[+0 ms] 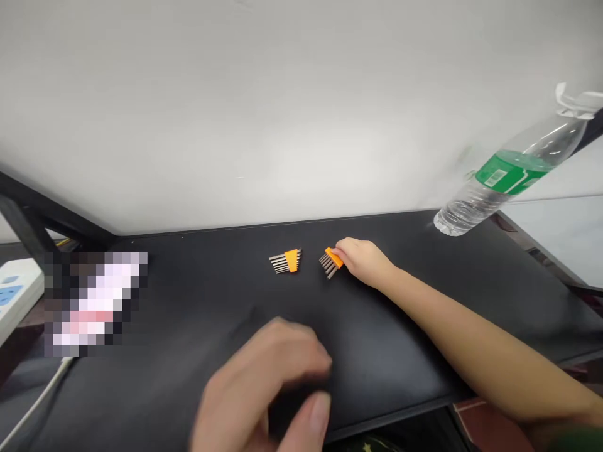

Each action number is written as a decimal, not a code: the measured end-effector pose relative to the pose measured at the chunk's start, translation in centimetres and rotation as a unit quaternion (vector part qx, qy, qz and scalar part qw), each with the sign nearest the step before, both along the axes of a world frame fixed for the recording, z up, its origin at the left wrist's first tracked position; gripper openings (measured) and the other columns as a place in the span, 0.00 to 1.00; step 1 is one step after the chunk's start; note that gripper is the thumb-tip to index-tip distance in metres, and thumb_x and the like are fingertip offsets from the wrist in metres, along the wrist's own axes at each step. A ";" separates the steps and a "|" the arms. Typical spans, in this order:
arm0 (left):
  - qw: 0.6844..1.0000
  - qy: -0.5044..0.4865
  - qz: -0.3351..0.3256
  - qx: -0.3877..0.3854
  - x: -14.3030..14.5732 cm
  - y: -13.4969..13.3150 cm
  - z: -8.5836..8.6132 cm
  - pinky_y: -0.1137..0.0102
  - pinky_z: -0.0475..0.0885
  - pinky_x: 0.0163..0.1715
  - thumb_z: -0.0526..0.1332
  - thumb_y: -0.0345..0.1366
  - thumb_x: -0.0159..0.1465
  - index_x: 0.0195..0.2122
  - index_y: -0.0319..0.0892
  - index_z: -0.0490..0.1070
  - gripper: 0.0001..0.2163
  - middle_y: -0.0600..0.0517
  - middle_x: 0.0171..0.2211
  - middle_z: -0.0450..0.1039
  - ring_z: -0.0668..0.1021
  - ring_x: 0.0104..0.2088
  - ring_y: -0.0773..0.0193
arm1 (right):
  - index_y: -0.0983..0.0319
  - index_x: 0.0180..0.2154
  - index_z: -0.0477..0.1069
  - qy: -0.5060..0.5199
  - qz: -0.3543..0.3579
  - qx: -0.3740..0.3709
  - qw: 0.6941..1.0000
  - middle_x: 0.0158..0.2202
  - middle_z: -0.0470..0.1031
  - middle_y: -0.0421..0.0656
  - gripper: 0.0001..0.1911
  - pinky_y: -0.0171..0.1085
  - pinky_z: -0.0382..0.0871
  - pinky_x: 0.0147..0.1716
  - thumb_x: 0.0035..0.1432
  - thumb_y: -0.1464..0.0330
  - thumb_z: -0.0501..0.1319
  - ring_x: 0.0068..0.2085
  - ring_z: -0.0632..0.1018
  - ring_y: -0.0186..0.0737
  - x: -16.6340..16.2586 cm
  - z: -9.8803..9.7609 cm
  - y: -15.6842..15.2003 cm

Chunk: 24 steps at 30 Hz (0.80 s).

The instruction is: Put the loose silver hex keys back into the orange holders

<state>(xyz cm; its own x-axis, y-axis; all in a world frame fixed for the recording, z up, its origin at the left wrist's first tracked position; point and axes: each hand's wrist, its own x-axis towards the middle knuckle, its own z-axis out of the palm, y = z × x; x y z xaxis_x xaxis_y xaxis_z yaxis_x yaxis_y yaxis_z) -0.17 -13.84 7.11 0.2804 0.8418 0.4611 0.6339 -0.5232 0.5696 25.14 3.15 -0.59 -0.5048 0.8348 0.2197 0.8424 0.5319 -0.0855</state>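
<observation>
Two small sets of metal hex keys in orange holders lie near the back of a black table [188,314]. My right hand [365,260] reaches across the table and its closed fingers grip the orange holder of the right set [331,260]. The left set [286,261] lies a short way to its left, untouched. My left hand [264,392] hovers low over the near part of the table, blurred by motion, with fingers curled and thumb out; whether it holds anything is unclear.
A clear plastic water bottle [509,179] with a green label stands at the back right corner. A white power strip [16,292] with a cable sits off the left edge, beside a blurred-out patch. A white wall runs behind the table.
</observation>
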 end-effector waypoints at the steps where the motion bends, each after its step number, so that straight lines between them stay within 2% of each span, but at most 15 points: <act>1: 1.000 0.012 0.007 -0.012 0.4 1.6 -0.2 0.52 0.81 0.49 0.65 0.45 0.66 0.59 0.61 0.70 0.20 0.49 0.57 0.75 0.79 0.53 0.48 | 0.62 0.37 0.70 0.014 0.014 0.021 1.000 0.35 0.77 0.45 0.21 0.36 0.61 0.34 0.78 0.62 0.45 0.33 0.75 0.37 -0.2 0.2 -0.4; 4: 0.994 0.078 0.035 -0.063 1.9 6.1 -1.5 0.51 0.81 0.51 0.67 0.47 0.63 0.68 0.52 0.60 0.32 0.45 0.63 0.71 0.79 0.55 0.46 | 0.62 0.36 0.71 0.037 0.049 0.072 0.996 0.32 0.76 0.44 0.23 0.37 0.59 0.31 0.79 0.62 0.44 0.30 0.73 0.36 -1.1 1.2 -1.7; 6: 0.988 0.125 0.018 -0.088 2.6 8.2 -2.6 0.53 0.82 0.49 0.69 0.50 0.61 0.69 0.46 0.56 0.39 0.41 0.63 0.71 0.80 0.56 0.44 | 0.62 0.36 0.71 0.039 0.066 0.096 0.992 0.31 0.74 0.43 0.22 0.37 0.58 0.30 0.78 0.64 0.44 0.30 0.71 0.37 -1.9 1.8 -2.6; 8: 0.983 0.165 0.005 -0.080 2.9 9.4 -3.8 0.53 0.80 0.52 0.68 0.47 0.62 0.68 0.43 0.58 0.36 0.41 0.63 0.71 0.78 0.59 0.43 | 0.63 0.38 0.71 0.029 0.079 0.105 0.991 0.31 0.74 0.44 0.19 0.38 0.57 0.29 0.77 0.67 0.46 0.30 0.71 0.37 -2.5 2.1 -3.1; 12: 0.985 0.171 0.016 -0.032 2.6 10.3 -5.4 0.57 0.78 0.56 0.62 0.39 0.67 0.62 0.43 0.66 0.22 0.43 0.57 0.77 0.80 0.57 0.49 | 0.63 0.40 0.71 -0.003 0.074 0.085 0.994 0.32 0.73 0.44 0.13 0.38 0.55 0.27 0.74 0.72 0.49 0.29 0.69 0.38 -3.3 1.7 -3.5; 15: 0.988 0.154 0.019 -0.026 2.4 10.5 -5.7 0.58 0.75 0.61 0.62 0.35 0.66 0.63 0.42 0.67 0.24 0.44 0.59 0.76 0.78 0.59 0.50 | 0.63 0.38 0.70 -0.008 0.062 0.089 0.994 0.30 0.72 0.43 0.14 0.39 0.54 0.26 0.74 0.70 0.49 0.27 0.67 0.38 -3.6 1.2 -3.7; 20: 0.986 0.124 0.030 -0.108 2.8 10.4 -5.2 0.58 0.73 0.62 0.65 0.37 0.64 0.64 0.41 0.66 0.27 0.45 0.62 0.74 0.77 0.61 0.51 | 0.63 0.39 0.71 0.015 0.064 0.112 0.992 0.31 0.72 0.44 0.13 0.38 0.55 0.26 0.75 0.69 0.49 0.28 0.69 0.38 -3.7 1.0 -3.8; 24: 0.983 0.126 0.031 -0.133 3.0 10.7 -4.6 0.58 0.73 0.62 0.63 0.34 0.66 0.64 0.42 0.66 0.25 0.46 0.62 0.74 0.76 0.62 0.51 | 0.63 0.39 0.71 0.051 0.064 0.086 0.993 0.32 0.74 0.45 0.16 0.38 0.58 0.27 0.75 0.67 0.48 0.29 0.70 0.38 -3.4 0.9 -3.6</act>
